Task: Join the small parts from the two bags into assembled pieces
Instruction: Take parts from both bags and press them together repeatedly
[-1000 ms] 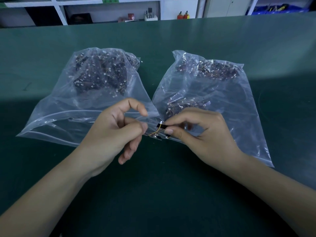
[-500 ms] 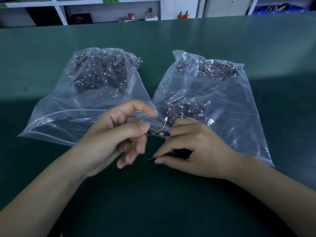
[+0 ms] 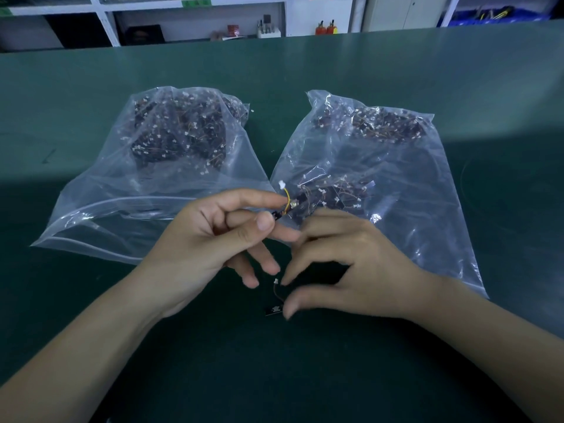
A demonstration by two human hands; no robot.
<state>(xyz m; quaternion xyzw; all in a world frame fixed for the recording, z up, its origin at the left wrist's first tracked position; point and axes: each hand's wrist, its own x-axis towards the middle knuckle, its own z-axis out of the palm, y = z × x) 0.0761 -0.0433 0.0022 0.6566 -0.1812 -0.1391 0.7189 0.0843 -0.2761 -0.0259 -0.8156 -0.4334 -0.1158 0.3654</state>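
Two clear plastic bags lie on the green table, the left bag (image 3: pixel 100 206) and the right bag (image 3: pixel 427 190), each holding several small dark parts with thin wires and white plugs. My left hand (image 3: pixel 207 242) pinches one small part (image 3: pixel 282 206) with a yellow wire and white plug between thumb and index finger, above the gap between the bags. A second small black part (image 3: pixel 273 309) with a dark wire lies on the table below. My right hand (image 3: pixel 351 270) hovers over it with fingers spread and loosely curved, its thumb tip beside the part.
The green table (image 3: pixel 305 377) stretches wide in front of and beyond the bags. White shelves (image 3: pixel 195 13) with small items and a blue bin (image 3: pixel 494 12) stand behind the table's far edge.
My right hand has let go of the wired part and moved down toward the table, where a second black part now lies. My left hand keeps the yellow-wired part, lifted slightly.
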